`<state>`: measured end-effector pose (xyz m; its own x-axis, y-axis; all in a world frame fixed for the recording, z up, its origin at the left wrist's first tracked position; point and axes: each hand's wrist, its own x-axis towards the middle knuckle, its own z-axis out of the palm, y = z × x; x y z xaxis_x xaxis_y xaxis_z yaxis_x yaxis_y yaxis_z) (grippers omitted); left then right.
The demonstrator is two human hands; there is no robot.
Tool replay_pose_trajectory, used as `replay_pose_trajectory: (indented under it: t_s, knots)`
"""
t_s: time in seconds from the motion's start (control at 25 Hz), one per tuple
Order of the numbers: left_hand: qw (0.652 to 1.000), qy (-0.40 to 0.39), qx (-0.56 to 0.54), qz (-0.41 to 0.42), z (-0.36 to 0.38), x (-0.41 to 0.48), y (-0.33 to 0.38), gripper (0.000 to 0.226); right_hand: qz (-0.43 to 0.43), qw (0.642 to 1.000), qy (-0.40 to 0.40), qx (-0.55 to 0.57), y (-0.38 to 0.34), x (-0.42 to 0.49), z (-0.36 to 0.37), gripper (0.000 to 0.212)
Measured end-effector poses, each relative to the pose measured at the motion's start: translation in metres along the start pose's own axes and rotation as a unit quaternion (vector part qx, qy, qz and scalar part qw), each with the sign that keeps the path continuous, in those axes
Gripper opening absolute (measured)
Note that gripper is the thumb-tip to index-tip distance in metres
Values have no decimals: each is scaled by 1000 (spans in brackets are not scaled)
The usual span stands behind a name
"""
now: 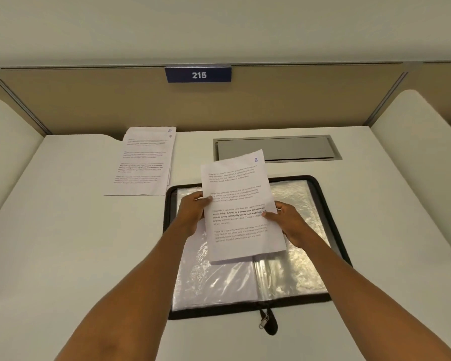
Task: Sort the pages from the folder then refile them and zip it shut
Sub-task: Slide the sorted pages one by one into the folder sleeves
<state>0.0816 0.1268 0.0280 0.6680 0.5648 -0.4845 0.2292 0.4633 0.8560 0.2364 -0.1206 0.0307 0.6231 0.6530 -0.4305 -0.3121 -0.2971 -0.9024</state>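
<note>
Sorting is underway, not complete. The zip folder (323, 204) lies open on the desk (63, 230), its clear plastic sleeves (214, 280) exposed. Both hands hold one printed page marked 8 (238, 204) above the folder: the left hand (192, 213) pinches its left edge, the right hand (288, 221) grips its right edge. A small stack topped by page 9 (143, 162) rests on the desk beyond the folder's left corner. Refiling and zipping remain outstanding; the zip pull (267, 321) hangs at the near edge.

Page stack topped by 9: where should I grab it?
Pinch the page stack at its right edge, coming from the folder side. The sheets lie flat but fanned there, so fingertips should catch a staggered edge.
</note>
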Motion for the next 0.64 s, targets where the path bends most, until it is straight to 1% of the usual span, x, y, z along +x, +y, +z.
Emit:
replay_pose_trajectory:
  t_s: [0.12,0.24,0.32,0.36,0.44,0.48,0.52,0.56,0.6,0.64]
  knots:
    - [999,-29,12,-22,27,-6,-10,26,6,1000,-15,-4,1,-10,-27,38]
    - [994,-92,31,-59,50,-10,-19,31,15,1000,-10,2,-1,-12,-51,39]
    - [990,-119,44,-67,64,-11,-21,30,37,999,-6,-5,0,-13,-67,37]
    - [990,-117,37,-68,72,-12,-19,27,44,999,-3,-15,2,-13,-74,36]
    - [994,-80,-3,-71,86,-6,-15,33,47,998,1,-40,5,-13,-87,35]
    - [996,-60,-9,-69,91,-2,-13,33,45,998,5,-51,8,-13,-94,35]
    - [997,-50,5,-54,98,2,-12,28,43,997,9,-62,10,-14,-100,36]
    - [997,-48,60,-24,102,8,-12,23,39,996,10,-75,11,-15,-106,37]
    - [989,-49,141,20,107,12,-15,22,32,995,13,-90,11,-17,-110,37]
    - [969,-43,234,70,111,16,-17,23,23,994,18,-104,11,-18,-114,35]
